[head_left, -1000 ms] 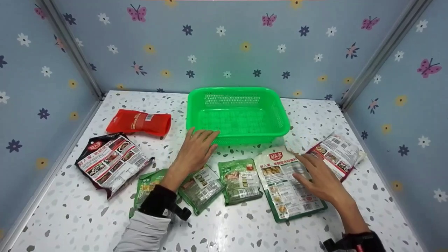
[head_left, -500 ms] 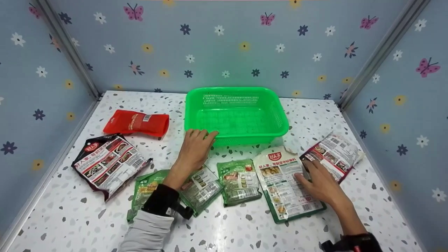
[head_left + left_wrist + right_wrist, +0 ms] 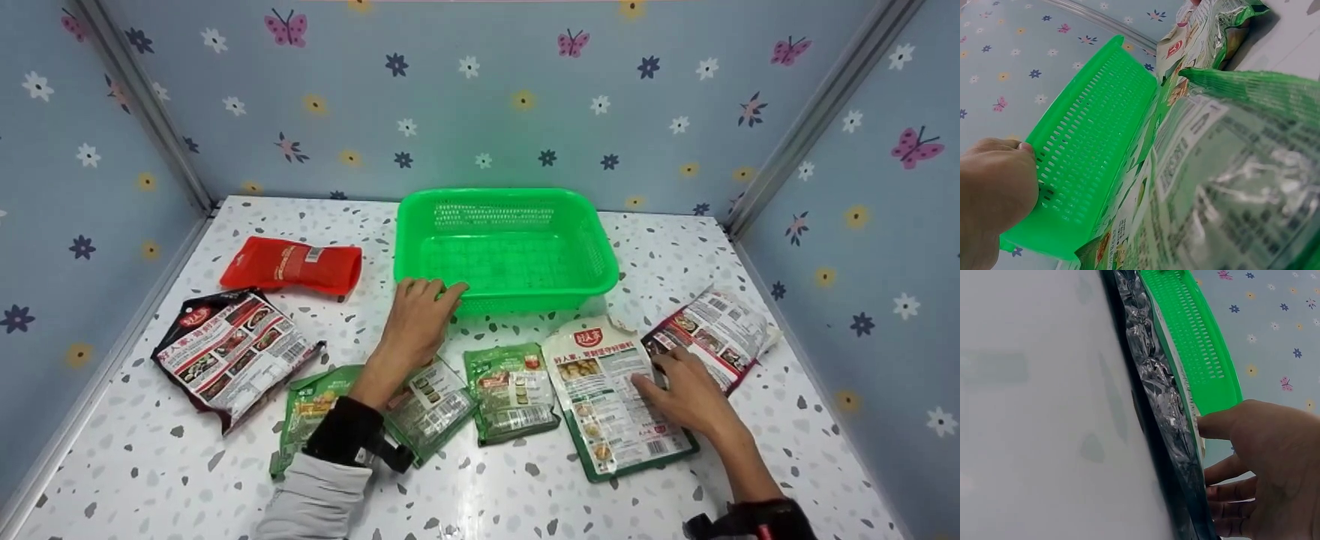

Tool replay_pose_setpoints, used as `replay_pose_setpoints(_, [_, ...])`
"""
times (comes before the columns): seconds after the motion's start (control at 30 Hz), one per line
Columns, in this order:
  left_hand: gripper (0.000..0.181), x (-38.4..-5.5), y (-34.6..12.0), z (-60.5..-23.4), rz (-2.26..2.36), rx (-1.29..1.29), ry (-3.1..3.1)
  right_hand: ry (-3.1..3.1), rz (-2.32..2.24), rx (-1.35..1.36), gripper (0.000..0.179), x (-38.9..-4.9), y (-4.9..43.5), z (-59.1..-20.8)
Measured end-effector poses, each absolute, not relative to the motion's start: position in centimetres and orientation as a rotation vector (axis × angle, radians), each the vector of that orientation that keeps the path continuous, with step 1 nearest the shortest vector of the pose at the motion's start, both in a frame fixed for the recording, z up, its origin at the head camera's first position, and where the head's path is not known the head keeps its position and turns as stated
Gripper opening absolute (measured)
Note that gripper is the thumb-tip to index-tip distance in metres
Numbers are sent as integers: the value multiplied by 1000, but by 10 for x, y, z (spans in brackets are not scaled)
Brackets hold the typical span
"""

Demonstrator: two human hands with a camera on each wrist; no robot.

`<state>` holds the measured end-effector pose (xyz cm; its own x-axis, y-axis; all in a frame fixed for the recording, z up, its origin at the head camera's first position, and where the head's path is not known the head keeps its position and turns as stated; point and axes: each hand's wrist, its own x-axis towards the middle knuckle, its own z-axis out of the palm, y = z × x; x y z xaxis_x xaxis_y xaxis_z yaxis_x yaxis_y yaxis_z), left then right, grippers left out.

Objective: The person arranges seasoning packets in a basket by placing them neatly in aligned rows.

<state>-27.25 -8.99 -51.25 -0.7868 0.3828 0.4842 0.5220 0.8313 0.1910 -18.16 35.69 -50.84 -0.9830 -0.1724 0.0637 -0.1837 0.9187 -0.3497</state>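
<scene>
Flowered blue walls [image 3: 517, 97] are closing in a speckled white tabletop [image 3: 510, 510], and we are looking down at packets spread around a green basket [image 3: 495, 259]. We are seeing the main change at the right hand [image 3: 686, 390]: compared with a second ago, its fingers are lying lower and more bent, reaching down at the right edge of the white-and-green packet [image 3: 607, 420], beside the red-and-white packet [image 3: 712, 322]. Its thumb is resting on the printed face, apart from the fingers; whether they are pinching the packet, we cannot tell. That packet is still lying flat, in front of the basket's right part, so we are judging that reaching is giving way to taking hold, with nothing lifted yet. Meanwhile the left hand [image 3: 420, 319] is staying put, its fingers together and hooked over the basket's front rim near the left corner, and we are reading that as steadying. Between the hands, a small green packet [image 3: 514, 394] is lying untouched.
</scene>
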Motion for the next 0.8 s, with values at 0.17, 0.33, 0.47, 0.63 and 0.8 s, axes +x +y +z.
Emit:
replay_pose_setpoints(0.17, [33,-271,-89,-513,-437,-659,-2582,-3040,654,252,48,-188,360,-507])
replay_pose_setpoints(0.33, [32,-271,-89,-512,-403,-653,-2567,-3050,787,215,38,-193,361,-506])
replay_pose_setpoints(0.47, [31,-272,-88,-513,-379,-660,-2535,-3057,879,144,39,-196,360,-506])
replay_pose_setpoints(0.63, [30,-273,-88,-515,-390,-663,-2525,-3063,1016,13,52,-196,360,-505])
replay_pose_setpoints(0.8, [31,-273,-88,-515,-414,-654,-2548,-3045,1074,-41,44,-197,360,-505])
